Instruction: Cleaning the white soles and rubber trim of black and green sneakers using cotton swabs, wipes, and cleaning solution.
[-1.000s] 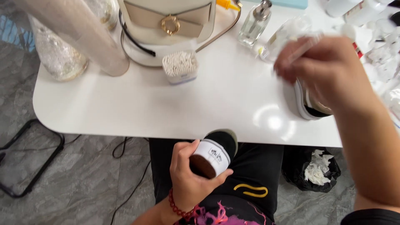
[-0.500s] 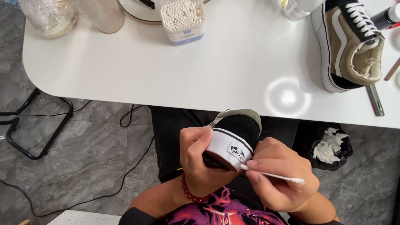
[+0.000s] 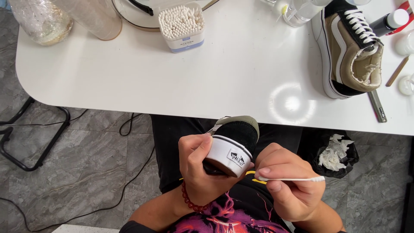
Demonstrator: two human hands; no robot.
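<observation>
Two hands: both are closed around things, held over the lap just below the table edge.
Held shoe: a black and olive canvas sneaker with a white rubber sole [image 3: 233, 144] is turned heel toward the camera, above the black trousers.
Left hand: the left hand [image 3: 200, 166] is wrapped around the sole and side of the sneaker; a red bead bracelet [image 3: 189, 200] sits on its wrist.
Right hand: the right hand [image 3: 286, 183] pinches a white cotton swab [image 3: 293, 178] between thumb and fingers; the inner tip of the swab is just beside the white heel rubber, and I cannot tell if it touches.
Table: a white table with rounded corners [image 3: 129, 82] lies beyond the hands.
Second shoe: a tan and black sneaker with white laces [image 3: 351, 47] stands on the table at the right, with torn lining at its heel.
Swab box: a clear box full of cotton swabs [image 3: 181, 26] stands at the far side, well apart from the hands.
Other things: a clear plastic bag with pale contents [image 3: 41, 21] rests at the far left; a thin metal tool [image 3: 377, 105] lies beside the second shoe.
Floor: a black bin bag with crumpled white tissues [image 3: 336, 153] sits to the right of the knees on grey stone tiles.
Change: since half a second ago the grip of both hands is the same, and the view has shifted only slightly.
</observation>
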